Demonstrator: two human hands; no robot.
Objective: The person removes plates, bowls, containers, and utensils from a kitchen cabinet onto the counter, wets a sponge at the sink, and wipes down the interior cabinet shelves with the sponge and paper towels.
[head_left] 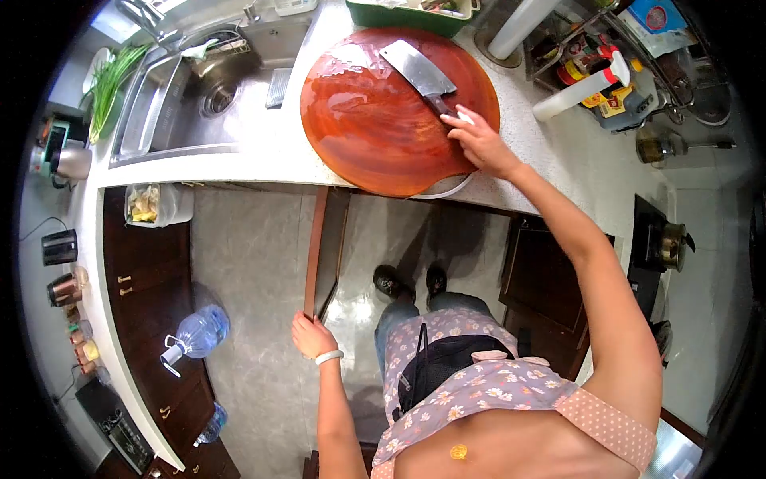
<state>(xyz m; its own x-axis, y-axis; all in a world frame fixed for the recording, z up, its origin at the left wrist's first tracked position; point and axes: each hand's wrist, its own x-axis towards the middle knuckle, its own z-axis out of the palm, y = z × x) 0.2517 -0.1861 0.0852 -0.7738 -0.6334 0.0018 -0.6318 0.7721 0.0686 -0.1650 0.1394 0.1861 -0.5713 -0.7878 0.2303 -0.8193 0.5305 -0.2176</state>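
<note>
A cleaver lies flat on a large round wooden chopping board, its blade pointing to the back left. My right hand has its fingers closed at the end of the dark handle, and something small and white shows by the fingertips. Wet patches shine on the board. Lower down, my left hand grips the outer edge of a cabinet door that stands swung out from under the counter. Part of that hand's fingers are hidden behind the door.
Left of the board is a steel sink, with green onions beside it. A green tray stands behind the board. On the right are a spray bottle and sauce bottles. A water jug is on the left.
</note>
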